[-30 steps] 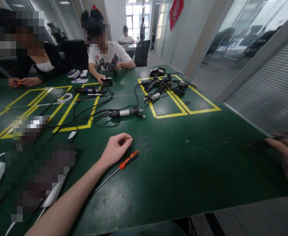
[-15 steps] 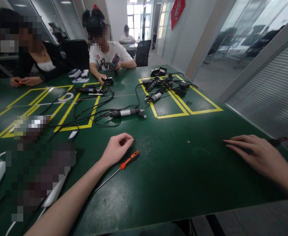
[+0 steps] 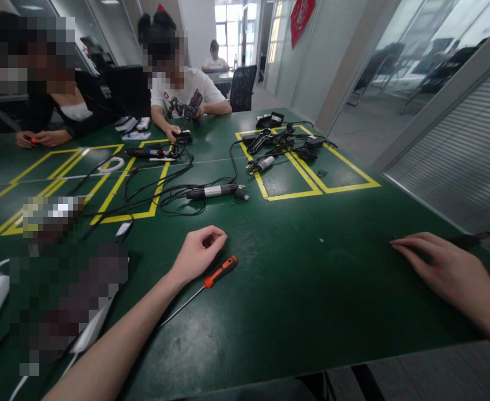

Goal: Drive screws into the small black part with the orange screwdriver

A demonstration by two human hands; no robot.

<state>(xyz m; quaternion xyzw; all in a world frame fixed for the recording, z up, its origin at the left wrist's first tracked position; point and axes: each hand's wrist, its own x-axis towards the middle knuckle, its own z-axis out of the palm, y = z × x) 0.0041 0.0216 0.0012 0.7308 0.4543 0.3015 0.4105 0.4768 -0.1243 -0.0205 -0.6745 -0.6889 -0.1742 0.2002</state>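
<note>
My left hand (image 3: 201,252) rests on the green table (image 3: 295,284), fingers curled, thumb and index tips together. Whatever is in it, if anything, is hidden. Just beside it lies a screwdriver (image 3: 222,271) with an orange and black handle, its shaft pointing toward my forearm. At the right side my right hand (image 3: 441,264) hovers over or touches the table; I cannot tell which. Its thumb and fingertips are pinched together, and anything between them is too small to name. Behind that hand, a dark flat object (image 3: 474,240) is partly covered.
A grey and black electric screwdriver (image 3: 212,192) lies ahead with coiled cable. Farther back are another grey tool (image 3: 264,165), black cables and yellow tape outlines (image 3: 295,196). Across the table, a person (image 3: 190,89) holds a power drill (image 3: 194,106); another sits left.
My right hand has shifted slightly right, and its fingertips have come together. My left hand and the screwdriver have stayed in place.
</note>
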